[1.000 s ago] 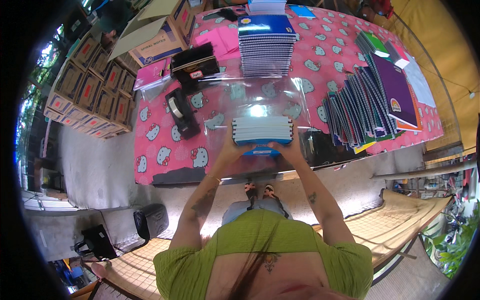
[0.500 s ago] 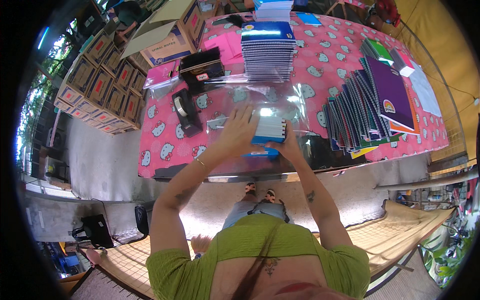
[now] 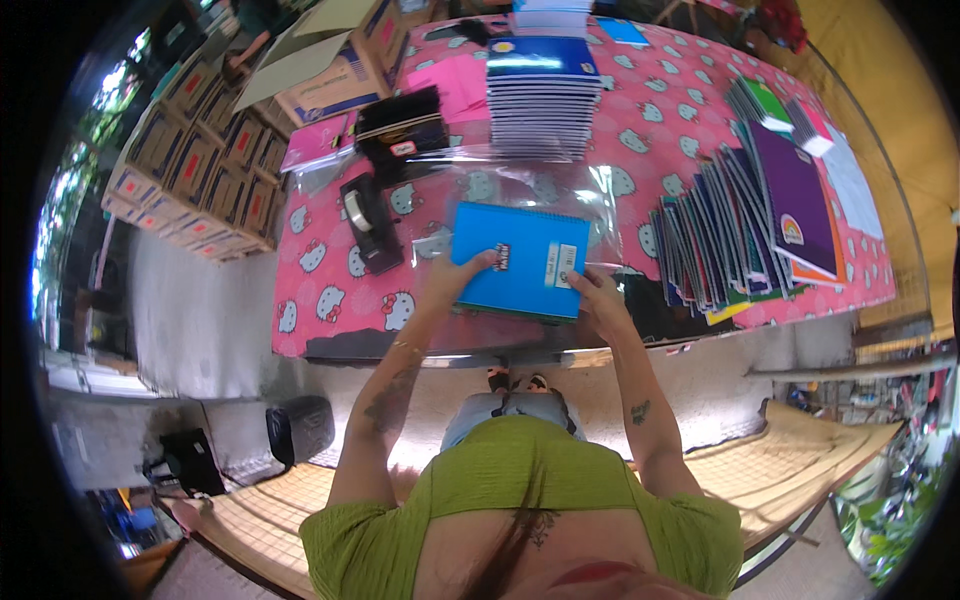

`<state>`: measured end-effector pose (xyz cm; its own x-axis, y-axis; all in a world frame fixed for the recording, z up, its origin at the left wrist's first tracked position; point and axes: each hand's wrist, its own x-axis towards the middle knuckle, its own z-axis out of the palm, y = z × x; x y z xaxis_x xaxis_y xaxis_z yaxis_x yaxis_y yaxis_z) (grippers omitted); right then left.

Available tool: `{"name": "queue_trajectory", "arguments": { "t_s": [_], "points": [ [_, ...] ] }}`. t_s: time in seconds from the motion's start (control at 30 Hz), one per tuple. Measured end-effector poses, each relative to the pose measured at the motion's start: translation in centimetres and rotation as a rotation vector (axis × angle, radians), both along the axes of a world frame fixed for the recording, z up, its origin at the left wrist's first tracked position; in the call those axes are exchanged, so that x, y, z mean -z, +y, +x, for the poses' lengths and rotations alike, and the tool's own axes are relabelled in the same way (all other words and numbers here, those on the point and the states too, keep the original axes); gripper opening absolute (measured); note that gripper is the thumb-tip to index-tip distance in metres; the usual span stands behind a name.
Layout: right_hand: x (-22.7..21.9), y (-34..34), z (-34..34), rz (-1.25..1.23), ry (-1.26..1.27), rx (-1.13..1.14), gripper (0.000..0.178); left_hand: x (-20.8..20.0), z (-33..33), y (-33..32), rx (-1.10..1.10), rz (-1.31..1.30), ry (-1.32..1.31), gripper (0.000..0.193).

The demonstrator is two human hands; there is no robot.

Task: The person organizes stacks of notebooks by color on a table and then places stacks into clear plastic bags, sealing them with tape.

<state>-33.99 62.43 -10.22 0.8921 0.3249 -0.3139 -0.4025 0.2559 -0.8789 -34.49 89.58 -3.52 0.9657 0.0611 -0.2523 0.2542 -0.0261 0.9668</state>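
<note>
The blue notebook (image 3: 525, 245) lies face-up between the two hands, just above the surface's (image 3: 630, 110) near edge, its coil running along the 12 o'clock side. Darker edges peep out at 6 o'clock, so it seems to top a small pile. The left hand (image 3: 455, 277) grips at 9 o'clock, thumb laid flat on the cover; the right hand (image 3: 602, 300) grips at 4 o'clock, fingers (image 3: 580, 281) closed over the edge. Both sets of fingers are drawn in to the notebook's thickness, with no open gap beside it.

The step in hand looks like holding the pile square over the clear sheet (image 3: 597, 205). From straight above, it is hard to tell whether the pile rests on the sheet or hangs slightly over it, so level support from both sides is the safer choice. The right grip sits lower than the left; sliding it up to 3 o'clock would balance the load. The cover leans a touch clockwise, and a small turn back would line it up with the near edge. Firm, even pressure from the sides should stop the lower ones slipping, while pressing on the coil could skew them. The sheet looks thin and could ruck if dragged, so lifting beats sliding. The tape dispenser (image 3: 368, 225) at 10 o'clock stands near the left wrist; elbows should swing clear of it, and of the fanned notebooks (image 3: 715, 235) at 3 o'clock.
</note>
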Motion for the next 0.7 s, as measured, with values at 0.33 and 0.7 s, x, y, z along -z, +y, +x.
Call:
{"name": "queue_trajectory", "arguments": {
  "t_s": [0.33,0.7],
  "points": [
    [3.8,-1.4,5.8,-0.212,0.111,-0.015,0.056,6.1,4.7,0.2,0.088,0.586,0.076,0.081],
    [3.6,-0.3,4.8,-0.574,-0.058,0.162,0.069,8.5,4.8,1.9,-0.06,0.433,0.044,0.068]
  ]
}}
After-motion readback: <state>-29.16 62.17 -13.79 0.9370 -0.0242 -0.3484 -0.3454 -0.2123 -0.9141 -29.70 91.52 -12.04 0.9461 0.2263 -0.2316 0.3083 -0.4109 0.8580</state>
